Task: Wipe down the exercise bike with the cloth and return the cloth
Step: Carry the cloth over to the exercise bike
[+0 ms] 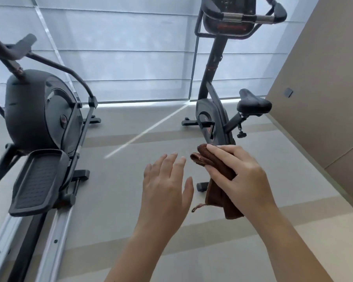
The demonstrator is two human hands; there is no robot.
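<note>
Head view, lower centre of the frame: the left hand (167, 180) was held flat and empty, fingers loosely spread, just beside the cloth (216, 190) but apart from it, probably ready to help refold it. Right of centre, the brown cloth was gripped in the right hand (238, 176), fingers wrapped over its bunched top so that the rest hung free below. Beyond the hands, bare floor (130, 200) was left open up to the exercise bike (216, 110) at upper right, untouched, its saddle (253, 101) close to the right-hand wall (324, 78). An elliptical trainer (43, 110) bounded the left edge.
</note>
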